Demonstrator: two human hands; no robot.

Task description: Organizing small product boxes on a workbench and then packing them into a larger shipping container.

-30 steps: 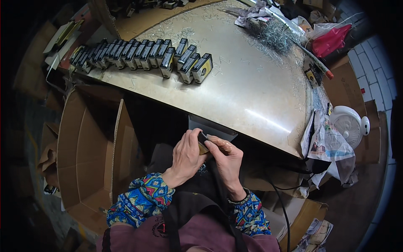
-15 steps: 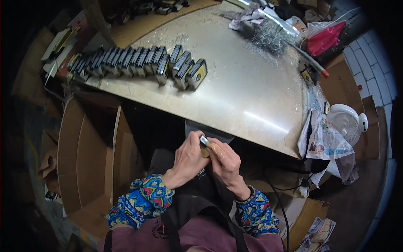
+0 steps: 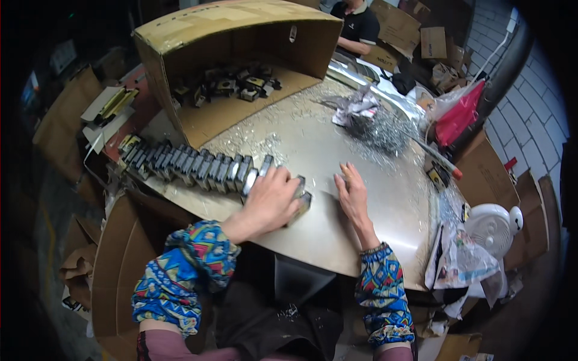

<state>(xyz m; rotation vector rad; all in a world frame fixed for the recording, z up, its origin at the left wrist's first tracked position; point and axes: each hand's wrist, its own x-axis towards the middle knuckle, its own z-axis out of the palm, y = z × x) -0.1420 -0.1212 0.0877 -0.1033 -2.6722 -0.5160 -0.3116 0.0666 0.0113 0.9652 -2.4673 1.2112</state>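
Observation:
A long row of small black-and-yellow boxes stands on edge on the metal tabletop, running from the far left toward the middle. At the row's right end, my left hand curls its fingers over the last few boxes and grips one small black-and-yellow box, which shows beside its fingertips. The palm and part of those boxes are hidden under the hand. To the right, my right hand hovers over the bare metal with its fingers stretched out and holds nothing.
A large cardboard box lies on its side at the back, with loose small boxes inside. Tangled metal shavings and a long rod edge the table's right. A white fan stands at right; a person is behind.
My hands, together below the table edge around a small object, have parted and moved up over the tabletop. My left hand now reaches the row's end. The view has tilted up.

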